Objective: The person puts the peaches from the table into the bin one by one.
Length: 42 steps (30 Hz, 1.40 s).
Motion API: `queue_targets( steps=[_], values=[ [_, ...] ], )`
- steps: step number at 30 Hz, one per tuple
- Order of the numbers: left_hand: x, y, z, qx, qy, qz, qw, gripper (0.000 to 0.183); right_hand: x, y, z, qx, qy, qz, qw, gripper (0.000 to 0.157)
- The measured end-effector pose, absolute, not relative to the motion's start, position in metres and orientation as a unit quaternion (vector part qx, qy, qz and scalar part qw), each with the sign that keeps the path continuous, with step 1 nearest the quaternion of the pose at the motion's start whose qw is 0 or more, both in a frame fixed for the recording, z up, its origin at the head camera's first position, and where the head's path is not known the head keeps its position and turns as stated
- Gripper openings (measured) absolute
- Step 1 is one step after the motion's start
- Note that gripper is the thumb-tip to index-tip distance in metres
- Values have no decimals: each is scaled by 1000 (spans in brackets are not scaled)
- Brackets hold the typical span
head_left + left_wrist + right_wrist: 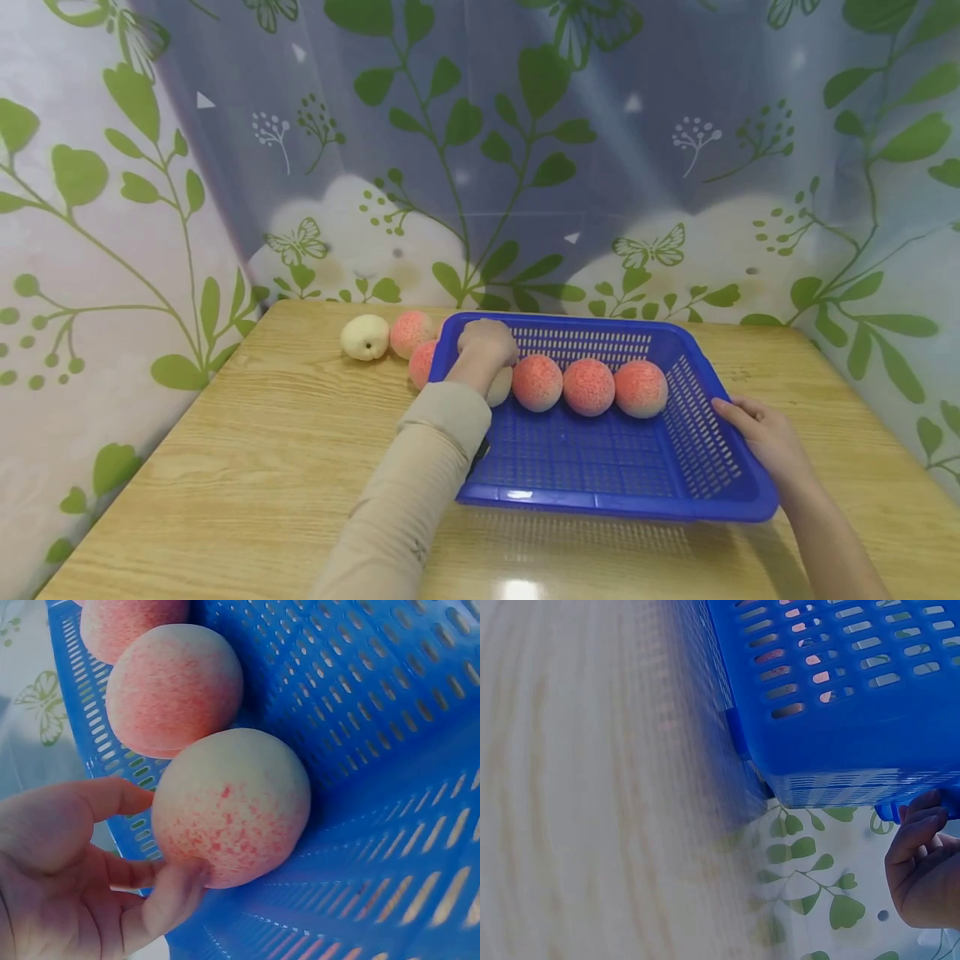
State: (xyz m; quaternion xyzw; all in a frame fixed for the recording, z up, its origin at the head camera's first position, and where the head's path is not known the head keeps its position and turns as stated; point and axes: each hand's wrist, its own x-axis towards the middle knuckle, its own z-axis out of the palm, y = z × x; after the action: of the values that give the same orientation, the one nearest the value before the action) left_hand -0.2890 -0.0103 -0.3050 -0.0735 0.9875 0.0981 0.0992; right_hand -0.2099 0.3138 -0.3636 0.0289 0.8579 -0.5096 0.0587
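In the head view, a blue plastic basket (pixel 585 504) holds several pink-and-cream peaches in a row along its far side. My left hand (pixel 487 340) reaches into the basket's far left corner. In the left wrist view, the fingers and thumb of this left hand (pixel 82 862) are curled round the end peach (pixel 232 810), which shows a pale top and a speckled pink side. Beside it sits another peach (pixel 176 690). My right hand (pixel 768 442) grips the basket's right rim; in the right wrist view its fingers (pixel 919 832) curl up at the rim.
Left of the basket, a pale yellow fruit (pixel 365 337) and a peach (pixel 412 334) lie on the wooden table (pixel 247 450). Another peach (pixel 422 365) is partly hidden by the basket's left rim. A leaf-patterned cloth (pixel 465 167) hangs behind the table.
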Motion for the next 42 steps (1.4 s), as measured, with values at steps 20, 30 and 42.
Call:
queue_targets(
  steps=[20, 30, 42],
  values=[
    [-285, -18, -301, 42, 982, -9, 184, 31, -210, 315, -366, 35, 864, -498, 57, 71],
    [-284, -18, -303, 39, 982, -20, 183, 56, -211, 315, -367, 31, 866, -496, 48, 69],
    [-288, -14, -307, 15, 984, -19, 178, 60, -211, 316, -367, 31, 859, -508, 54, 70]
  ],
)
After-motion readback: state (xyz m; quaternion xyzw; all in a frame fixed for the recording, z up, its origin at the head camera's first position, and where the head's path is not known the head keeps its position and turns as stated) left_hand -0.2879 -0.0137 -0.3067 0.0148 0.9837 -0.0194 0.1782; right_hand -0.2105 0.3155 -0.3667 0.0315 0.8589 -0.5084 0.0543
